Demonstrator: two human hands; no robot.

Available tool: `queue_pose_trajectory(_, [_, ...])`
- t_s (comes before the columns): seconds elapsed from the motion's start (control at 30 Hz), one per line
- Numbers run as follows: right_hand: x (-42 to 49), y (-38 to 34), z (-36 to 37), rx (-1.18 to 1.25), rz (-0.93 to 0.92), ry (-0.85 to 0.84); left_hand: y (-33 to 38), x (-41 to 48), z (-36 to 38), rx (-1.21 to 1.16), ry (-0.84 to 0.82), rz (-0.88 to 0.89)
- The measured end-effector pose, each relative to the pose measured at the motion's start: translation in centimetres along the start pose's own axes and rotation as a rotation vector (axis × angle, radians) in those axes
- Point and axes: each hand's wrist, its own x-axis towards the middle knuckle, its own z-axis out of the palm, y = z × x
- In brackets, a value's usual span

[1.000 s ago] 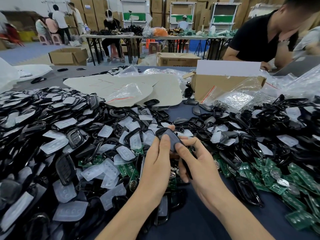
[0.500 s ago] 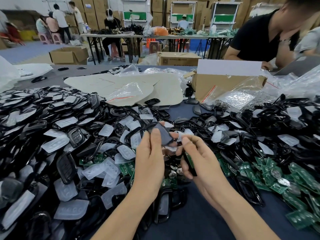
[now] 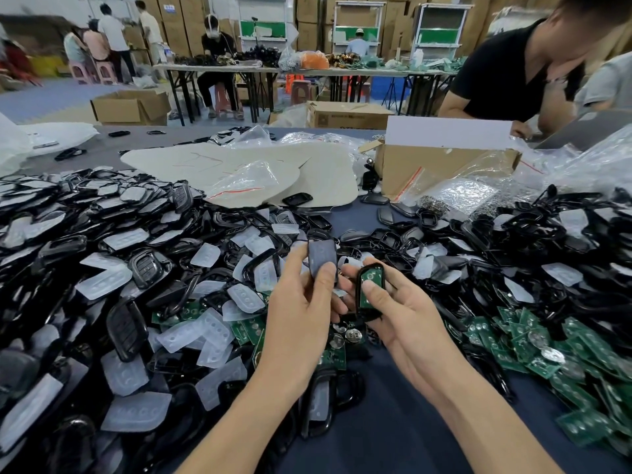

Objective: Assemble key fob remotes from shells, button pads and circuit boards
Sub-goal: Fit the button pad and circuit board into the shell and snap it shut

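My left hand (image 3: 301,302) pinches a dark grey shell half (image 3: 322,256) between thumb and fingers, held upright above the table. My right hand (image 3: 400,313) grips a black shell half (image 3: 370,291) with a green circuit board seated inside it; my thumb presses on the board. The two parts are a small gap apart. Heaps of black shells (image 3: 102,213), translucent button pads (image 3: 102,282) and green circuit boards (image 3: 513,343) lie all around my hands on the dark blue table (image 3: 393,439).
A cardboard box (image 3: 441,165) and clear plastic bags (image 3: 253,183) sit at the back of the table. A person in a black shirt (image 3: 513,73) leans over the far right. Coin cells (image 3: 352,336) lie just under my hands.
My hands have drawn apart. The left hand has lifted the grey shell half away, and the right hand has turned its shell so the green board faces up.
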Motion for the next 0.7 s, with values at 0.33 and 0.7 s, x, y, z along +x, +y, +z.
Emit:
queue_pose_trajectory(0.33, [0.3, 0.1, -0.4, 0.010, 0.015, 0.037, -0.6, 0.1, -0.1, 0.061, -0.014, 0.014])
queue_pose_trajectory(0.7, [0.7, 0.4, -0.9, -0.159, -0.052, 0.124, -1.5, 0.3, -0.5, 0.207, -0.003, 0.121])
